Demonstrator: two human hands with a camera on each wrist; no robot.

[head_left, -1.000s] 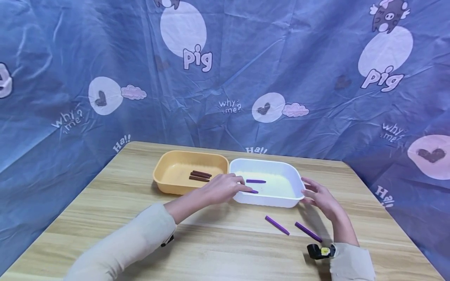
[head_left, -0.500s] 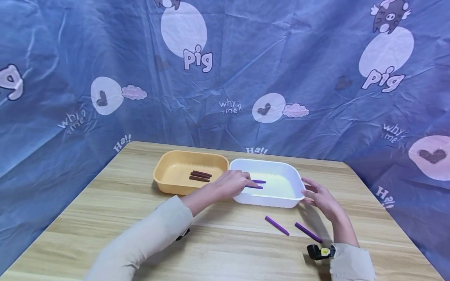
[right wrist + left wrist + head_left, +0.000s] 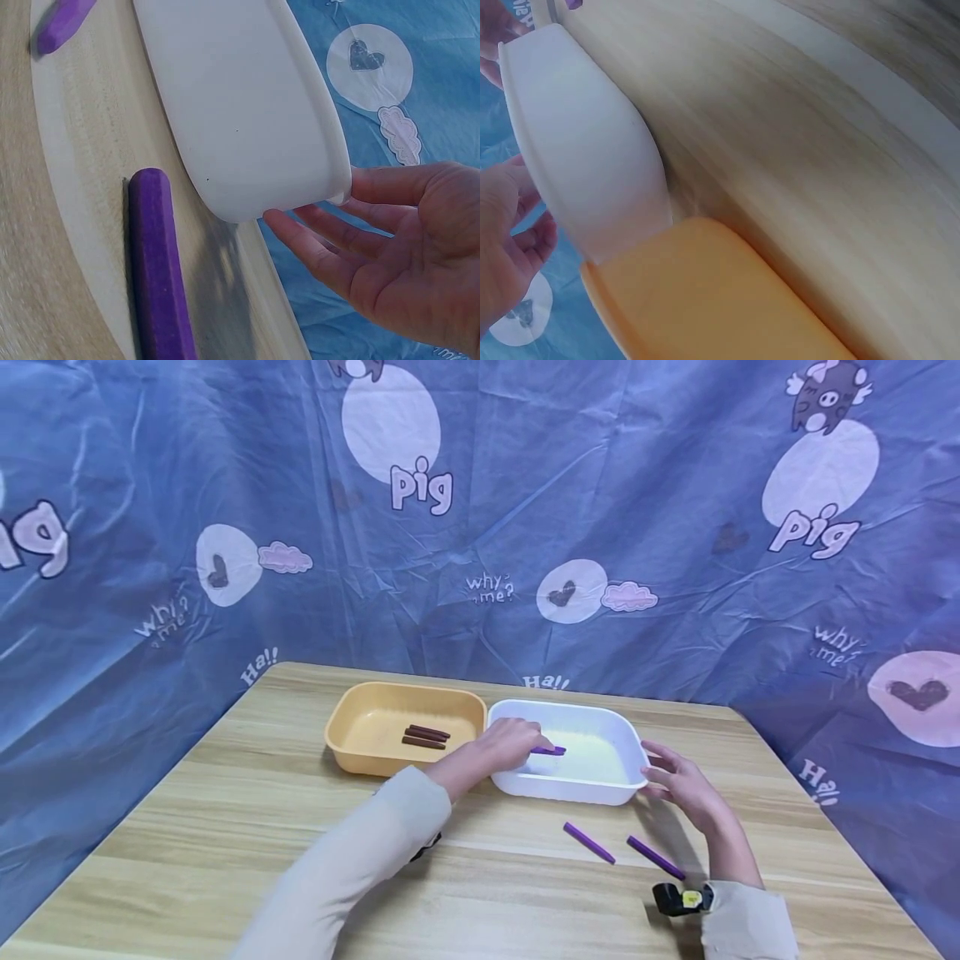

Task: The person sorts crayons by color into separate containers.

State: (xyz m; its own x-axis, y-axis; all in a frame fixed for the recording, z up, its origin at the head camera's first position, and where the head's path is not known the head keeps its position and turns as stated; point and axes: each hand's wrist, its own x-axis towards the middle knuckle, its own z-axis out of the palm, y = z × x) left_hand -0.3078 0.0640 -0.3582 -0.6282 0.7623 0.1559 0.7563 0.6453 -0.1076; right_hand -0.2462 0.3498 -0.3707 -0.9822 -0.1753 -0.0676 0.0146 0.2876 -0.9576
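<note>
A white plastic tray (image 3: 568,792) stands on the table. My left hand (image 3: 512,743) reaches over its left end and pinches a purple crayon (image 3: 557,751) inside, alongside another purple crayon that is largely hidden. In the left wrist view my left hand (image 3: 510,232) shows curled fingers behind the tray's wall (image 3: 600,150), which hides the crayons. My right hand (image 3: 682,783) touches the tray's right end; its fairly straight fingers (image 3: 330,262) lie against the outer wall and rim in the right wrist view.
An orange tray (image 3: 367,762) adjoins the white one on the left, with brown crayons (image 3: 424,736) in it. Two purple crayons (image 3: 589,843) (image 3: 656,857) lie on the wooden table (image 3: 480,893) in front. A blue printed cloth (image 3: 465,543) hangs behind.
My left hand has moved right and away from me inside the white tray, bringing its purple crayon up beside the other one. The right hand has stayed at the tray's end.
</note>
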